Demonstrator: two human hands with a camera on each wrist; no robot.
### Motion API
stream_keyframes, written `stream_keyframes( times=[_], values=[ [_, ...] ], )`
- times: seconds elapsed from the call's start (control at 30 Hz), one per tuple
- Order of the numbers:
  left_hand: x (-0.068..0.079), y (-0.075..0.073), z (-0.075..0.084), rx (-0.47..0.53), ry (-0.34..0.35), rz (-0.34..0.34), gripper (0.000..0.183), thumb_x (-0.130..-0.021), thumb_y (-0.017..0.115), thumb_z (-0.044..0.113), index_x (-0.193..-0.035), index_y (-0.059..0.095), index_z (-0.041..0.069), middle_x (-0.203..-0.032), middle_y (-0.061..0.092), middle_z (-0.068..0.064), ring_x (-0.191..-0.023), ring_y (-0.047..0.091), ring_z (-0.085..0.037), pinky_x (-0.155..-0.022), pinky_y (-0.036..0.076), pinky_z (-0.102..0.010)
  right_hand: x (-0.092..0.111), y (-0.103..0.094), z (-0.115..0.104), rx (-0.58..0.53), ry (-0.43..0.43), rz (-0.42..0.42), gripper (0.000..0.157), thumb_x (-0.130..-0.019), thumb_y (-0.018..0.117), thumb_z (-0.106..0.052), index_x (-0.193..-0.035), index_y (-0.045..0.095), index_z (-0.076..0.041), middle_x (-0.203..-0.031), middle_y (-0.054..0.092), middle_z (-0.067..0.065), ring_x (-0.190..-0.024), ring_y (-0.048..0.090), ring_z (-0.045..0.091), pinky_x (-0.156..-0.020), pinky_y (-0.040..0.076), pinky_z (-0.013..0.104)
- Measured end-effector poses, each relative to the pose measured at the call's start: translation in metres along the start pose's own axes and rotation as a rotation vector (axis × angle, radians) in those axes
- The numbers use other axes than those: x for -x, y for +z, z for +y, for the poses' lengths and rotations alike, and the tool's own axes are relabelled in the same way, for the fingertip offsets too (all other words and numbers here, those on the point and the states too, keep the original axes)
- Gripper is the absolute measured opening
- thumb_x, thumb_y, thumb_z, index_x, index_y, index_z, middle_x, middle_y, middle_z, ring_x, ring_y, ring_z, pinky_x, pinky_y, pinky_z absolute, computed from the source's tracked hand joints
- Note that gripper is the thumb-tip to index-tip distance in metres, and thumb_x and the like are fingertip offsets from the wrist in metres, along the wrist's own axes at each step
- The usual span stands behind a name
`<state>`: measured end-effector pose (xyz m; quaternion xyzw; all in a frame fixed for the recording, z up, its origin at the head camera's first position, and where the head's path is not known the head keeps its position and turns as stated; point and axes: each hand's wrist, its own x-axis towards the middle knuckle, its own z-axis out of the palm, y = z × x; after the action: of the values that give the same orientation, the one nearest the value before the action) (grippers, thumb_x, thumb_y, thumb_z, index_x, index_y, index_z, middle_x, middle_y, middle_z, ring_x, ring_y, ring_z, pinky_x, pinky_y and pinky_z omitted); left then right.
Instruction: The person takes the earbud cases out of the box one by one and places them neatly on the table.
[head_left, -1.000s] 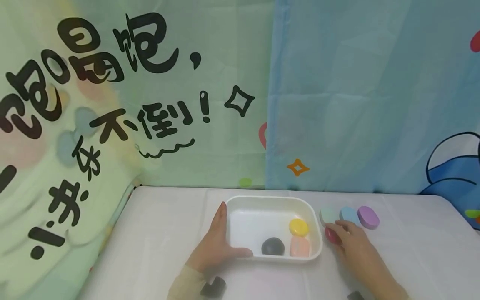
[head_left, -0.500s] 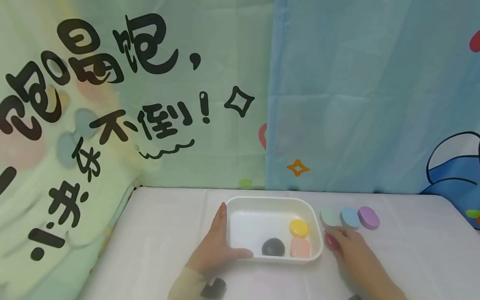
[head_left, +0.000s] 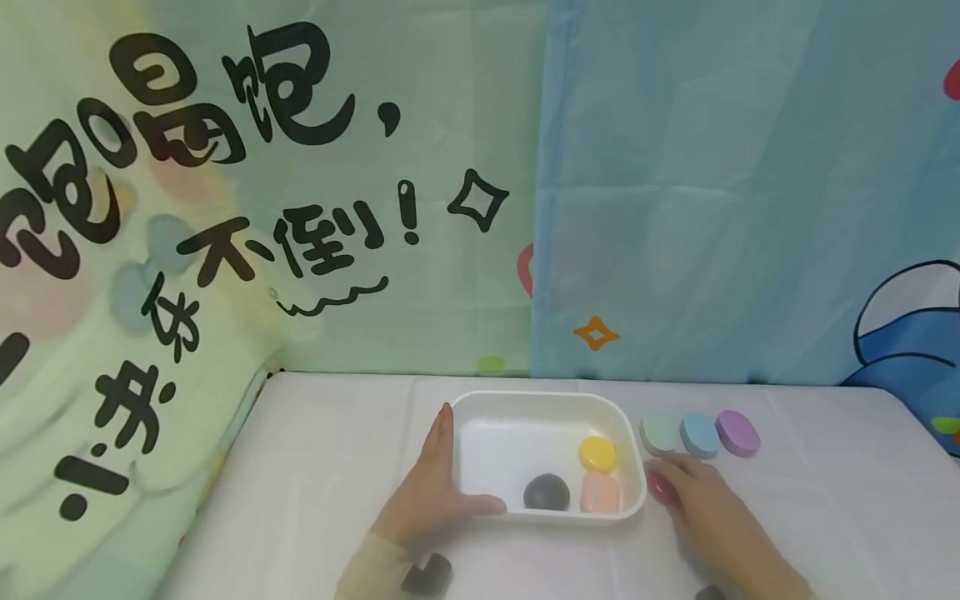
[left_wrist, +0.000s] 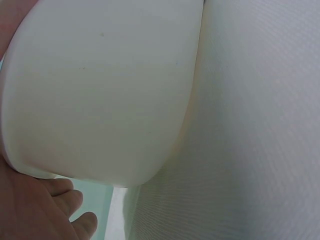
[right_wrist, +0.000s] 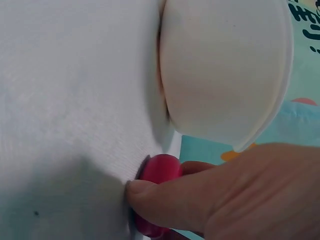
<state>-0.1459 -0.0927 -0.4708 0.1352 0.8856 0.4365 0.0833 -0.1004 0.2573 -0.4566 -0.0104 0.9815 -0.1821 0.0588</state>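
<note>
My left hand (head_left: 429, 493) spreads at nine o'clock on white tray (head_left: 504, 450), right hand (head_left: 708, 507) pinches red block (right_wrist: 161, 169) near four, might slip if grip slackens.

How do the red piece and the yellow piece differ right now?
The red piece is outside the white tray; the yellow piece is inside it. The right hand pinches the red piece; neither of the hands touches the yellow piece. Both have rounded outlines.
</note>
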Motion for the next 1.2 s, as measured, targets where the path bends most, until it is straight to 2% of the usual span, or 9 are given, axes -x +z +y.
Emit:
stream_keyframes(
  times=[0.1, 0.23, 0.37, 0.57, 0.77, 1.07, 1.2],
  values=[
    [-0.001, 0.000, 0.000, -0.010, 0.008, 0.006, 0.140, -0.067, 0.087, 0.059, -0.162, -0.004, 0.011, -0.169, -0.002, -0.006, -0.154, 0.003, -0.021, -0.121, 0.020, -0.048, -0.001, -0.004, 0.000, 0.004, 0.011, -0.018, 0.044, -0.100, 0.064, -0.028, -0.138, 0.060, -0.005, -0.135, 0.056, 0.023, -0.128, 0.046, 0.049, -0.099, 0.041, 0.066],
    [-0.001, -0.001, 0.001, -0.011, -0.001, 0.007, 0.140, -0.067, 0.086, 0.060, -0.162, -0.005, 0.012, -0.170, -0.003, -0.004, -0.154, 0.003, -0.020, -0.121, 0.020, -0.047, -0.003, -0.015, -0.002, 0.053, 0.033, -0.034, 0.052, -0.092, 0.074, -0.015, -0.140, 0.058, -0.005, -0.136, 0.053, 0.027, -0.129, 0.044, 0.051, -0.097, 0.042, 0.066],
    [0.000, -0.002, 0.002, -0.002, -0.007, 0.004, 0.139, -0.067, 0.086, 0.060, -0.162, -0.005, 0.013, -0.170, -0.003, -0.003, -0.154, 0.004, -0.020, -0.121, 0.020, -0.048, -0.002, -0.026, -0.008, 0.087, 0.016, -0.006, 0.052, -0.088, 0.077, -0.009, -0.137, 0.060, -0.006, -0.138, 0.047, 0.032, -0.129, 0.041, 0.054, -0.094, 0.043, 0.067],
    [-0.002, -0.001, -0.001, 0.000, 0.007, 0.008, 0.140, -0.067, 0.086, 0.059, -0.162, -0.004, 0.011, -0.169, -0.002, -0.005, -0.154, 0.003, -0.021, -0.121, 0.020, -0.048, 0.006, -0.031, -0.019, 0.067, -0.119, 0.132, 0.040, -0.091, 0.071, -0.005, -0.131, 0.064, -0.005, -0.135, 0.051, 0.030, -0.127, 0.043, 0.052, -0.096, 0.042, 0.068],
    [-0.004, 0.000, -0.004, 0.008, 0.022, 0.016, 0.140, -0.067, 0.087, 0.058, -0.162, -0.003, 0.009, -0.169, -0.001, -0.008, -0.154, 0.003, -0.024, -0.121, 0.020, -0.050, 0.006, -0.035, -0.027, 0.049, -0.197, 0.200, 0.040, -0.091, 0.071, -0.003, -0.130, 0.064, -0.001, -0.134, 0.053, 0.029, -0.124, 0.047, 0.049, -0.099, 0.042, 0.066],
    [-0.001, -0.001, -0.001, 0.002, 0.009, 0.003, 0.139, -0.068, 0.086, 0.058, -0.162, -0.005, 0.012, -0.169, -0.002, -0.005, -0.154, 0.002, -0.020, -0.121, 0.019, -0.048, 0.000, -0.035, -0.043, 0.030, -0.246, 0.223, 0.043, -0.087, 0.066, 0.005, -0.130, 0.063, 0.000, -0.134, 0.053, 0.028, -0.120, 0.049, 0.049, -0.097, 0.045, 0.064],
    [-0.001, 0.000, -0.002, 0.001, 0.015, 0.006, 0.138, -0.068, 0.086, 0.058, -0.162, -0.003, 0.010, -0.169, -0.001, -0.007, -0.154, 0.003, -0.021, -0.121, 0.019, -0.048, -0.001, -0.032, -0.050, 0.021, -0.283, 0.240, 0.043, -0.087, 0.066, 0.007, -0.130, 0.063, -0.001, -0.134, 0.053, 0.027, -0.120, 0.051, 0.048, -0.096, 0.047, 0.062]
  ],
)
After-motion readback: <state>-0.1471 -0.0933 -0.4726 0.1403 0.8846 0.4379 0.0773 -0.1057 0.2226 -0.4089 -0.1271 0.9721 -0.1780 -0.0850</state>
